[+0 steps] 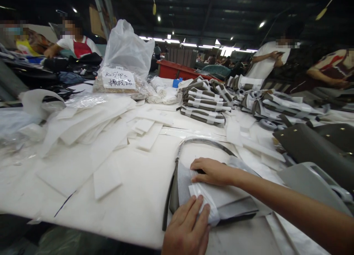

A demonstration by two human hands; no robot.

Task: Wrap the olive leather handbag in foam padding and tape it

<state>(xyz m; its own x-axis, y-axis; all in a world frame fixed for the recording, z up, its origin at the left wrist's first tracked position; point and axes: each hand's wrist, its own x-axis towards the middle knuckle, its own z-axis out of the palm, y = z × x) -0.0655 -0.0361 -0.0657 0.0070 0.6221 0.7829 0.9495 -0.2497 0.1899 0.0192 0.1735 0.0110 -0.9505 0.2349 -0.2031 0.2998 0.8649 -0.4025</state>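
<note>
A grey handbag (pixel 174 196) lies flat near the table's front edge, its curved handle (pixel 206 142) arching away from me. White wrapping paper (pixel 221 196) covers the bag's body. My left hand (pixel 186 229) lies flat on the near corner of the paper, fingers stretched out and pressing down. My right hand (pixel 211 172) reaches in from the right, fingers together and laid flat on the paper's upper edge.
Loose white foam sheets (pixel 91 137) cover the table's left and middle. A clear plastic bag with a handwritten label (pixel 124 59) stands at the back. Stacks of wrapped grey straps (pixel 206 104) and grey bag panels (pixel 312 148) lie to the right. Other people work behind.
</note>
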